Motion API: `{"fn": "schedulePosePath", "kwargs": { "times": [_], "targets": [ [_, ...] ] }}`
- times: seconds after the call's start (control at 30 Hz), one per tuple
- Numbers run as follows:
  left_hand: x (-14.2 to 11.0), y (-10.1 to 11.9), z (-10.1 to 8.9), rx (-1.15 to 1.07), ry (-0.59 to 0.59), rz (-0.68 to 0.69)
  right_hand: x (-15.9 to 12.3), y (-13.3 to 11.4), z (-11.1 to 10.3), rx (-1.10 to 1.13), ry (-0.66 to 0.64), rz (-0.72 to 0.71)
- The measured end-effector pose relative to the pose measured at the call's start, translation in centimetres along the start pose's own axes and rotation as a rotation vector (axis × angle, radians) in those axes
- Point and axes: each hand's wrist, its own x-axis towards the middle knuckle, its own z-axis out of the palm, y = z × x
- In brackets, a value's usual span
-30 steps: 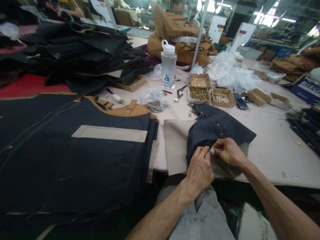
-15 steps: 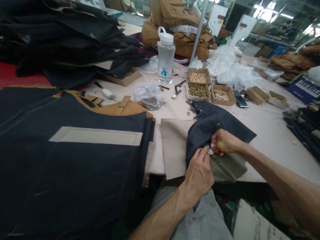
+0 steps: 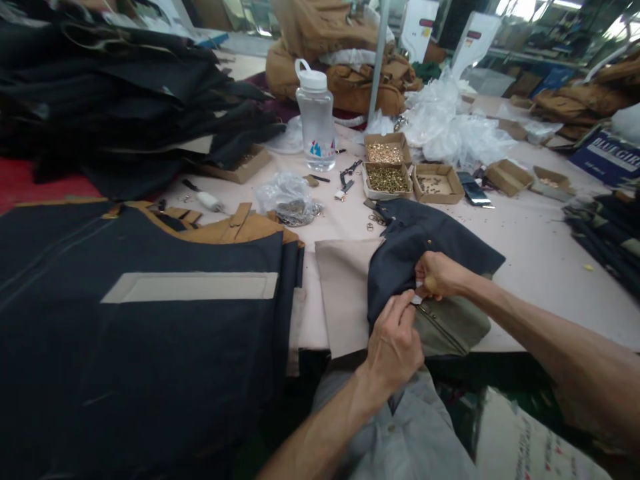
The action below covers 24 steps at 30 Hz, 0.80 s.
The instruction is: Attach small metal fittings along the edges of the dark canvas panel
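Note:
In front of me a dark navy fabric piece (image 3: 435, 230) lies bunched at the table edge, with a small brass stud on it. My left hand (image 3: 396, 333) presses its closed fingertips on the fabric's lower edge. Just beyond it, my right hand (image 3: 438, 275) is pinched at the same edge, by a small white piece (image 3: 417, 298) that shows between the hands. What exactly the right fingers grip is partly hidden. An olive fabric part with a zipper (image 3: 445, 327) sticks out below, and a beige panel (image 3: 344, 290) extends to the left.
Stacked navy panels (image 3: 190, 360) cover the left side. Behind stand a water bottle (image 3: 316, 120), a box of brass studs (image 3: 387, 180), a box with few small parts (image 3: 438, 185) and a phone (image 3: 474, 191). A dark fabric pile (image 3: 125, 87) rises back left.
The camera view has shifted slightly, so the table things sit a little further left. Both hands stay at the navy fabric's edge, with only slight movement of the fingers.

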Motion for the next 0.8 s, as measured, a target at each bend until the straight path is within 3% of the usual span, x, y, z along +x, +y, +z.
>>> {"fn": "schedulePosePath", "kwargs": {
  "times": [0.1,0.2,0.3,0.37,0.43,0.57,0.7,0.8],
  "targets": [
    [-0.4,0.3,0.0,0.008,0.186,0.093,-1.7,0.5,0.6,0.089,0.099,-0.126],
    [-0.1,1.5,-1.1,0.163,0.337,0.065,-4.2,2.3,1.5,0.297,0.25,-0.257],
    [0.9,2.8,-2.8,0.391,0.292,-0.103,-6.8,5.3,2.1,0.393,0.503,-0.339],
    [1.8,3.1,-3.7,0.511,0.213,-0.212,-8.3,7.3,2.4,0.301,0.662,-0.373],
    [2.5,2.6,-4.0,0.575,0.157,-0.269,-9.3,8.9,2.5,0.064,0.796,-0.409],
    [3.3,0.7,-3.9,0.54,0.111,-0.281,-9.9,9.6,2.8,-0.402,1.014,-0.372],
    [3.8,0.1,-4.4,0.393,0.179,-0.265,-9.0,9.2,1.9,-0.553,1.062,-0.355],
    [4.9,0.7,-5.8,0.288,0.245,-0.251,-8.1,9.2,-0.3,-0.563,1.067,-0.392]
  ]
}}
